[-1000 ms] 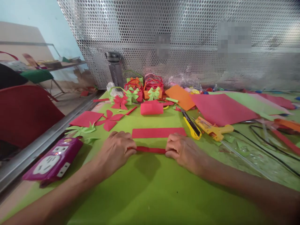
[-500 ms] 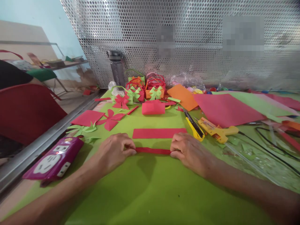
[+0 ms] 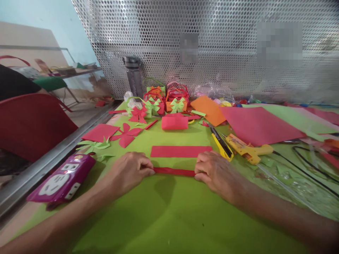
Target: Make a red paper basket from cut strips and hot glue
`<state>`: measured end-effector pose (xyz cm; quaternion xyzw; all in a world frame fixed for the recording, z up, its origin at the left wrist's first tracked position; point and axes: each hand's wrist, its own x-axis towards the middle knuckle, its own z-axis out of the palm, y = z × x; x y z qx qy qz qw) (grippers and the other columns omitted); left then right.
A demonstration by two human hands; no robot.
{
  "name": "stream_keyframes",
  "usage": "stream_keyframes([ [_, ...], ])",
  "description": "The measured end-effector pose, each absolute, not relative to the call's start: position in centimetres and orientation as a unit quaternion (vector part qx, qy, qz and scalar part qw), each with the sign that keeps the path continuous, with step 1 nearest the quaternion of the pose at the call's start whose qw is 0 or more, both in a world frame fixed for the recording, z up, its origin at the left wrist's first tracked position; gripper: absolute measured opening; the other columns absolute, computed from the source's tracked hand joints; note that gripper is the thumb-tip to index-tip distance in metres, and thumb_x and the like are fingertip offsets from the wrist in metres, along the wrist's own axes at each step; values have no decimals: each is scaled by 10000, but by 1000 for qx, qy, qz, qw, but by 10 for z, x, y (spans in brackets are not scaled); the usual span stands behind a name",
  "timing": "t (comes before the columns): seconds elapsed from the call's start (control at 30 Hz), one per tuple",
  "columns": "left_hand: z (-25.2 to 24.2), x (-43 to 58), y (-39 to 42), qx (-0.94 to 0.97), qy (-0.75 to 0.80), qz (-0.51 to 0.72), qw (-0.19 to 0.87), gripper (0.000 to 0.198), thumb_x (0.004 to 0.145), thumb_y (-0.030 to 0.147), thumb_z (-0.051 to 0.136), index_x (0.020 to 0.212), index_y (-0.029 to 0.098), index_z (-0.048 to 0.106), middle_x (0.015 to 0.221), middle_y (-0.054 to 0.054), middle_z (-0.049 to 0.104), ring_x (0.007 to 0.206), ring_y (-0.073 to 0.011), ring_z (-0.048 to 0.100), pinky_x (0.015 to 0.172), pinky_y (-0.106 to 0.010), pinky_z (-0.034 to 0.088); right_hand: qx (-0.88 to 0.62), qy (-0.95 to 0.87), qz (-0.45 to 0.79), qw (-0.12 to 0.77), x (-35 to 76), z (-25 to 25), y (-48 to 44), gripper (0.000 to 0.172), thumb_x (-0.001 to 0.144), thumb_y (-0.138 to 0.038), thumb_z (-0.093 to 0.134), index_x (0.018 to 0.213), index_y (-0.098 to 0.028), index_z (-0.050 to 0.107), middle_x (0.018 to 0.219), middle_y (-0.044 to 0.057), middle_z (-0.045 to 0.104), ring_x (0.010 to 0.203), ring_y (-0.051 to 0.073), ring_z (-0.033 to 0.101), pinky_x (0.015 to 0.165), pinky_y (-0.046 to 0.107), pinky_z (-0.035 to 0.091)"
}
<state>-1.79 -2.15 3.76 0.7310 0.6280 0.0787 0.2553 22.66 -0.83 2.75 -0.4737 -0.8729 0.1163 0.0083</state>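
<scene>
A narrow red paper strip (image 3: 174, 171) stretches level between my two hands, just above the green table covering (image 3: 169, 215). My left hand (image 3: 132, 170) pinches its left end and my right hand (image 3: 213, 173) pinches the right end. Fingers cover both ends of the strip. Right behind it lies a wider flat red strip (image 3: 177, 151), its right end partly under my right hand. Farther back sits a folded red paper piece (image 3: 174, 123). To the left is a red petal-shaped cutout (image 3: 126, 134) beside a red sheet (image 3: 100, 132).
A purple case (image 3: 62, 180) lies left of my left forearm. Yellow-handled scissors (image 3: 224, 148), a black cutter (image 3: 219, 139) and a yellow glue gun (image 3: 249, 150) with its cord are at right. Small paper baskets (image 3: 176, 106) and a bottle (image 3: 134, 77) stand before the perforated metal panel (image 3: 164, 35).
My right hand has shifted very slightly to the right along with a small shift of the whole view. Both hands still hold the narrow strip.
</scene>
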Motion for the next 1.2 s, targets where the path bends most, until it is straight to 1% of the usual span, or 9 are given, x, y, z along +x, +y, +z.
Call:
stream_keyframes([
  [0.13,38,-19,-20,721,630,75,278,221,767,315,546,685,172,694,699,-8,662,585,-131,539,539,-242,354,-499,-854,148,9,226,32,-8,176,795,-184,634,622,-171,663,746,17,606,743,143,536,758,303,358],
  [0.23,38,-18,-20,709,641,75,283,267,776,364,530,683,171,689,696,-12,659,569,-130,521,523,-238,340,-523,-835,172,13,226,34,-7,140,786,-168,626,664,-186,692,785,19,632,771,157,555,738,288,367],
  [0.37,38,-16,-22,711,650,72,259,312,799,403,489,691,181,680,635,1,623,534,-124,485,509,-239,317,-527,-833,168,9,226,33,-6,176,799,-151,587,665,-188,695,780,21,643,750,156,558,747,302,358],
  [0.5,36,-14,-21,703,669,65,232,272,778,375,505,648,181,646,575,10,573,520,-122,465,505,-237,305,-529,-833,158,12,225,32,-6,218,797,-121,554,616,-177,663,757,17,637,703,138,545,796,332,334],
  [0.63,33,-14,-20,710,662,67,229,259,778,343,494,621,177,616,587,9,571,521,-119,462,510,-239,303,-540,-828,148,16,223,31,-6,221,782,-111,550,594,-177,646,750,11,632,696,133,535,830,352,314],
  [0.77,31,-13,-21,713,661,67,223,243,779,325,484,628,182,609,636,5,599,560,-127,493,536,-244,316,-546,-824,149,16,223,30,-6,225,764,-121,576,548,-172,612,736,4,622,679,125,519,838,357,306],
  [0.97,31,-10,-21,716,667,60,198,223,779,297,470,632,183,593,662,1,602,592,-138,501,555,-255,320,-550,-822,149,5,222,30,-5,212,762,-113,563,563,-172,604,734,0,622,685,133,526,844,368,307],
  [1.13,32,-7,-22,727,661,41,182,208,787,271,464,642,181,583,695,-8,599,610,-144,495,565,-264,317,-553,-821,144,-11,220,33,-4,222,755,-110,563,539,-164,575,714,-4,618,644,116,505,895,395,280],
  [1.2,32,-7,-22,730,659,39,177,212,795,264,456,634,179,564,701,-10,597,619,-147,498,568,-266,319,-549,-824,143,-14,220,34,-4,226,753,-107,559,535,-164,570,708,-4,613,633,113,495,887,391,283],
])
